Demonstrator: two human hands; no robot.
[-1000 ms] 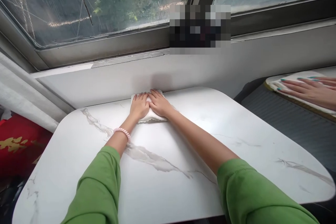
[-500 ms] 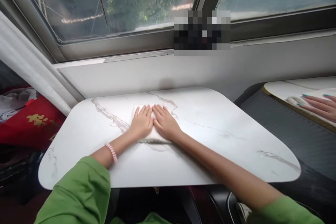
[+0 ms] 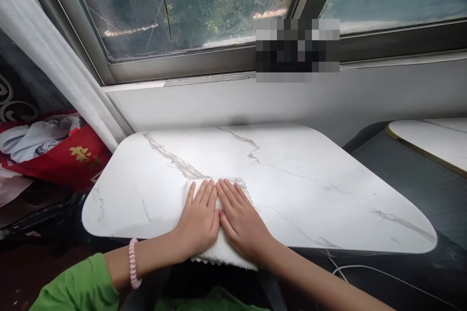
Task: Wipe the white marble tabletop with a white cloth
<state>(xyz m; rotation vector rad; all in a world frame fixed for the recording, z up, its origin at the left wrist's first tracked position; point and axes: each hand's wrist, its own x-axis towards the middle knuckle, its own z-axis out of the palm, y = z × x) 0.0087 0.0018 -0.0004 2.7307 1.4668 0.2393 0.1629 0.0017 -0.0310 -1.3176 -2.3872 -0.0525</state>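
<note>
A white cloth (image 3: 222, 248) with a scalloped edge lies folded flat on the white marble-patterned table (image 3: 306, 180). Its near end sticks out past the table's front edge. My left hand (image 3: 199, 216) rests flat on the cloth's left half, fingers stretched forward and a pink coil band on the wrist. Pressed flat beside it, my right hand (image 3: 241, 218) covers the right half, also with fingers extended. The thumbs meet in the middle. Neither hand is wrapped around the cloth; the part under the palms is hidden.
To the left, a red bag (image 3: 78, 155) holds pale fabric, next to a white curtain (image 3: 62, 58). A window (image 3: 204, 14) and low wall (image 3: 204, 104) border the table's back. A second tabletop (image 3: 438, 138) stands at right. A white cable (image 3: 379, 269) hangs below.
Both hands and the cloth have slid toward me, from the table's middle to its front edge. The view has shifted slightly, and another person's hand at the right is out of sight.
</note>
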